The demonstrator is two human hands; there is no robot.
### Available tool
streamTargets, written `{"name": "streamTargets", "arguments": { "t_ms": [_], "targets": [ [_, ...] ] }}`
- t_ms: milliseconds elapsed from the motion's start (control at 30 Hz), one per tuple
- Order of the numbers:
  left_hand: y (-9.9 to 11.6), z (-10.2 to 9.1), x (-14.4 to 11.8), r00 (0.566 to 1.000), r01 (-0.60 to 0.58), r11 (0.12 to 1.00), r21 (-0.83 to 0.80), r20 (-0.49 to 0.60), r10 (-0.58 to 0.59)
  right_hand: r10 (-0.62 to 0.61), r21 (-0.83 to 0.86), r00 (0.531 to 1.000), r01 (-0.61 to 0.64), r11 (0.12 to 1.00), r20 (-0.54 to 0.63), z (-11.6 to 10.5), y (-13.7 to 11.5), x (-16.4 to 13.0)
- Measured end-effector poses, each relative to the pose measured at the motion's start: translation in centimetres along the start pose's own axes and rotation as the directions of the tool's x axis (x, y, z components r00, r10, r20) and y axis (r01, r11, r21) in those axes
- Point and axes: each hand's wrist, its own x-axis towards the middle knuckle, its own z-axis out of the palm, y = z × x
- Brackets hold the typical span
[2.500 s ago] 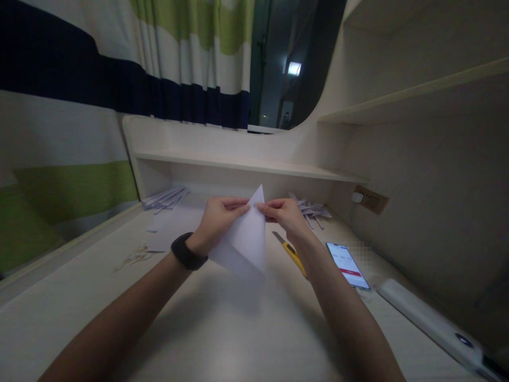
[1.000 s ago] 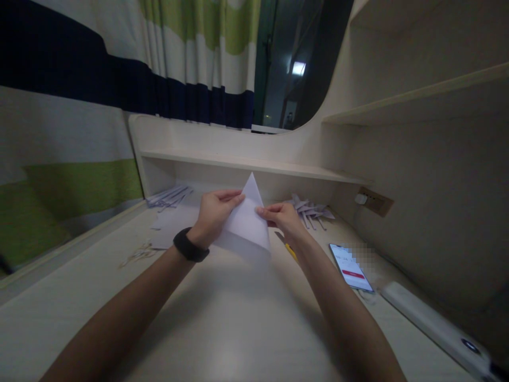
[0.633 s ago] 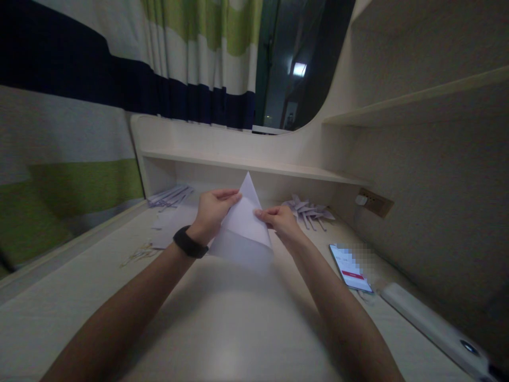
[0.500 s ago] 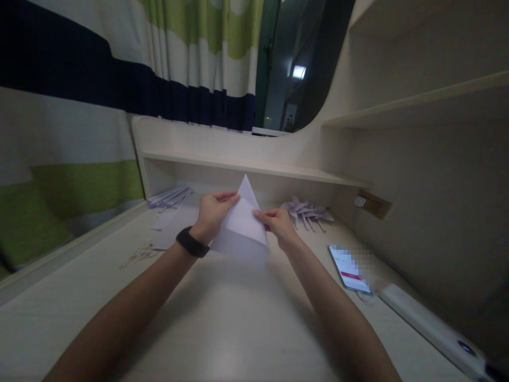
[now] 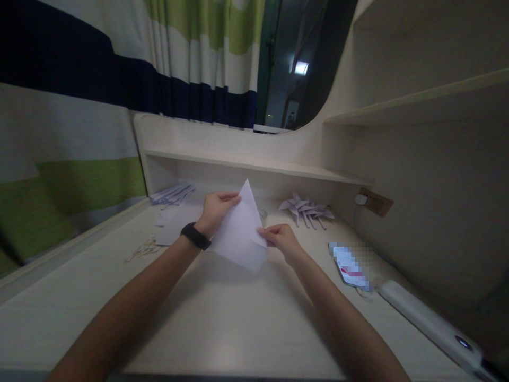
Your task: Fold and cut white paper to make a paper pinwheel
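Note:
A sheet of white paper is held up over the desk, its pointed corner upward and its lower part hanging free. My left hand, with a black band on the wrist, pinches its upper left edge between thumb and fingers. On the other side, my right hand grips the right edge, lower down, between thumb and fingertips. Behind my left hand lie more white paper sheets. Beyond my right hand rests a group of folded paper pinwheels.
Several thin paper sticks lie at the back left, with tan string-like pieces nearer. To the right are a lit phone and a long white device. A shelf spans the desk's back; a plug sits in a wall socket.
My right hand has slid down along the paper's right edge. The fold line across the lower part no longer shows, and the paper hangs flatter. My left hand keeps its grip.

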Motion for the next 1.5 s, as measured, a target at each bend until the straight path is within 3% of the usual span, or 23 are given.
{"name": "streamTargets", "arguments": {
  "t_ms": [333,600,733,800,867,967,1167,1400,1500],
  "targets": [
    [0.3,0.3,-0.4,0.999,0.049,0.998,0.033,0.008,-0.050,0.008,0.011,0.995,-0.009,1.000,0.099,-0.6,0.3,-1.0],
    [-0.3,-1.2,1.4,0.991,0.073,0.997,0.015,-0.110,-0.071,-0.060,-0.109,0.966,0.090,0.990,0.252,-1.5,1.2,-0.5],
    [-0.9,-1.8,2.3,0.989,0.069,0.996,-0.060,-0.128,-0.076,-0.024,-0.125,0.938,0.072,0.990,0.347,-3.0,0.8,-0.4],
    [-1.1,-1.8,2.4,0.988,0.058,0.991,-0.121,-0.135,-0.075,-0.004,-0.099,0.948,0.038,0.994,0.318,-3.9,0.6,-0.1],
    [-1.3,-1.4,2.0,0.987,0.073,0.984,-0.160,-0.132,-0.094,-0.021,-0.038,0.984,0.028,0.999,0.177,-4.4,0.7,0.3],
    [-1.7,-0.4,0.0,0.984,0.152,0.973,-0.174,-0.066,-0.166,-0.053,0.011,0.998,0.053,0.999,0.043,-3.8,1.1,0.6],
    [-3.5,0.6,-5.2,0.951,0.299,0.929,-0.217,0.146,-0.272,0.059,-0.038,0.998,-0.058,0.998,0.031,-1.2,2.6,0.4],
    [-5.0,-2.0,-5.6,0.874,0.400,0.902,-0.165,0.364,-0.321,0.198,-0.056,0.963,-0.190,0.980,0.185,-1.2,3.1,-0.3],
    [-5.8,-2.2,-5.9,0.863,0.414,0.901,-0.130,0.371,-0.343,0.247,-0.105,0.938,-0.228,0.968,0.242,-0.9,3.2,-0.7]
  ]
}}
